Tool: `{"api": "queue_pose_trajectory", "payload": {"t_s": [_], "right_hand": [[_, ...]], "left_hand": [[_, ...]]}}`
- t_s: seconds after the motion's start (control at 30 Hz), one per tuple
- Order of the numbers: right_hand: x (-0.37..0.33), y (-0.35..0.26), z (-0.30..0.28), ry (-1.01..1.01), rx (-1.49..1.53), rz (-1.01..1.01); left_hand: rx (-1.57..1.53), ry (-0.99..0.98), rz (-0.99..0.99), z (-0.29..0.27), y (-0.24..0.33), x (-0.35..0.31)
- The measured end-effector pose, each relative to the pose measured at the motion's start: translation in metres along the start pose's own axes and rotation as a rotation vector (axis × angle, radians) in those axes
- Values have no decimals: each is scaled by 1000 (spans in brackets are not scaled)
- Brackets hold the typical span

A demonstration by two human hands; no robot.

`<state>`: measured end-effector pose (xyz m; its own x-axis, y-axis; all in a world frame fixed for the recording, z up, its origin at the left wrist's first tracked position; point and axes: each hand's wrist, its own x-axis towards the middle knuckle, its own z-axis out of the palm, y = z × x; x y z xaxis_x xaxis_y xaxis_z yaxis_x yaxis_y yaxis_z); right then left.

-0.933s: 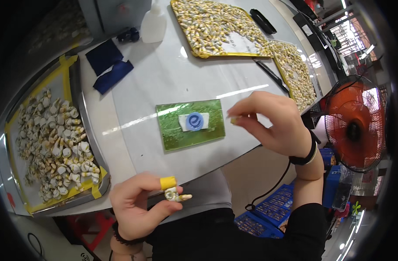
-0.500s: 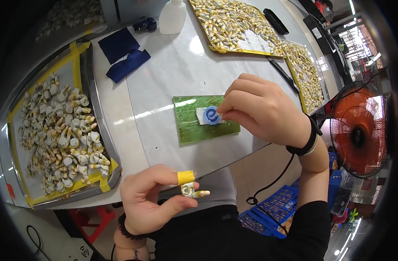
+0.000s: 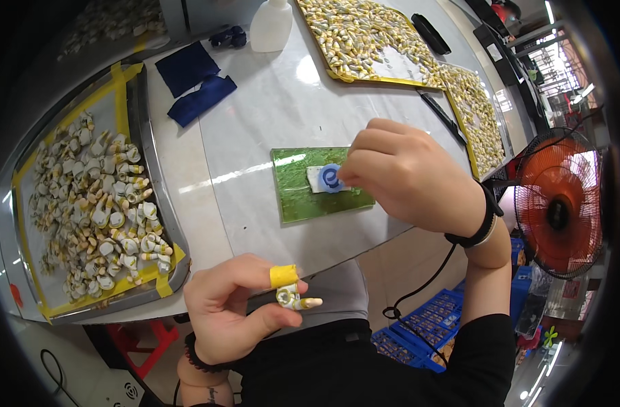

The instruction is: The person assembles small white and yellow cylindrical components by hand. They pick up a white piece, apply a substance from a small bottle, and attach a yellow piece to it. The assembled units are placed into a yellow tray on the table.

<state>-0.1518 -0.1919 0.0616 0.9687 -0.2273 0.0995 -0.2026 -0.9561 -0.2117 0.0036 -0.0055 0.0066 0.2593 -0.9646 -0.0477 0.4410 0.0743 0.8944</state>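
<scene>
My left hand [image 3: 235,308] is closed in front of the table's near edge. Its thumb and a fingertip wrapped in yellow tape pinch a small white and yellow figurine part [image 3: 289,297], whose pale tip points right. Over the table, my right hand [image 3: 412,176] has its fingers pinched together at the right edge of a light-blue round pad [image 3: 330,178] with a dark-blue curl on it. What those fingertips hold is hidden. The blue pad lies over a white patch [image 3: 315,179] on a green glass-like plate [image 3: 293,203].
At left, a taped metal tray [image 3: 142,102] holds many similar parts. Far trays [image 3: 364,83] carry many small pieces. Also here: dark-blue cloths [image 3: 201,100], a white bottle [image 3: 270,28], a black pen-like tool [image 3: 443,119], an orange fan [image 3: 559,203] at right and blue crates [image 3: 425,325] below.
My left hand has shifted slightly left and up with the figurine part in it. My right hand stays at the blue pad, its wrist and fingers turned a little.
</scene>
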Motion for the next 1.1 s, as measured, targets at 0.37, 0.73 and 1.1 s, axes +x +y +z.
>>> {"api": "queue_pose_trajectory", "payload": {"t_s": [0.37,0.73,1.1], "right_hand": [[-13,-28,4,325,489,112],[-30,-63,9,405,823,-24],[-24,-63,13,413,869,-115]], "left_hand": [[244,1,390,5,-16,-10],[282,-70,451,17,-8,-8],[495,-145,526,13,-3,-9]]}}
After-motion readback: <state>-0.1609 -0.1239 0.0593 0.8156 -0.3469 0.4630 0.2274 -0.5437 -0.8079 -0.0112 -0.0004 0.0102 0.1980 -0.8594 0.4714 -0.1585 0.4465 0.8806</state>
